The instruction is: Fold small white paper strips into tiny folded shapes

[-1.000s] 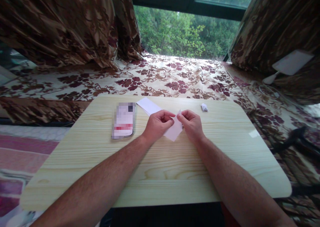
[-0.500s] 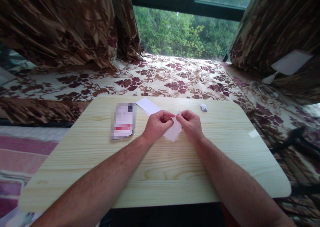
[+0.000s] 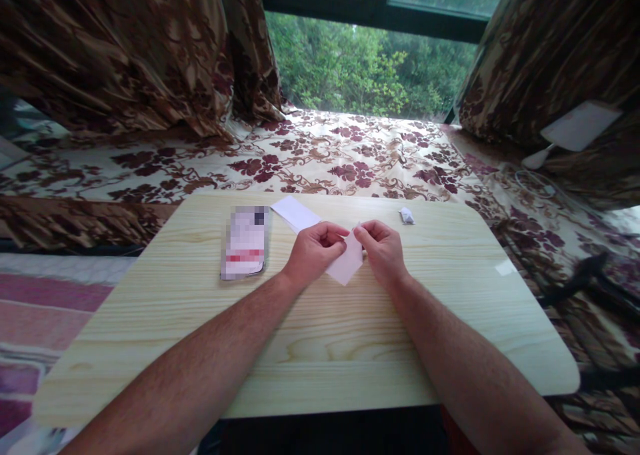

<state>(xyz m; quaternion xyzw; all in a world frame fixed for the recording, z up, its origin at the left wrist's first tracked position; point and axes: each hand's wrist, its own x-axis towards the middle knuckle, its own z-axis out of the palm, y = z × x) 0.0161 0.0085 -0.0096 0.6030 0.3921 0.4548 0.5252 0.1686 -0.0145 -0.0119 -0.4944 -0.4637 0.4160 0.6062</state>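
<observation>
Between my two hands is a small piece of white paper (image 3: 346, 267), its lower part hanging down as a pointed flap. My left hand (image 3: 316, 249) pinches its upper left edge between thumb and fingers. With thumb and forefinger, my right hand (image 3: 381, 245) grips the top corner. Behind my left hand, more white paper (image 3: 295, 213) lies flat on the table. A small folded white paper piece (image 3: 407, 216) rests beyond my right hand, apart from it. Fingertips hide part of the held paper's upper edge.
The light wood-grain table (image 3: 320, 348) has rounded corners. A phone (image 3: 245, 243), blurred by pixels, lies on its left side. Past the table, a floral cloth (image 3: 350, 148) covers a ledge below the window. A white lamp (image 3: 580, 127) stands at the right.
Both hands keep their pinch on the paper. The paper's top tip shows less above the fingers, and its lower flap has tilted slightly.
</observation>
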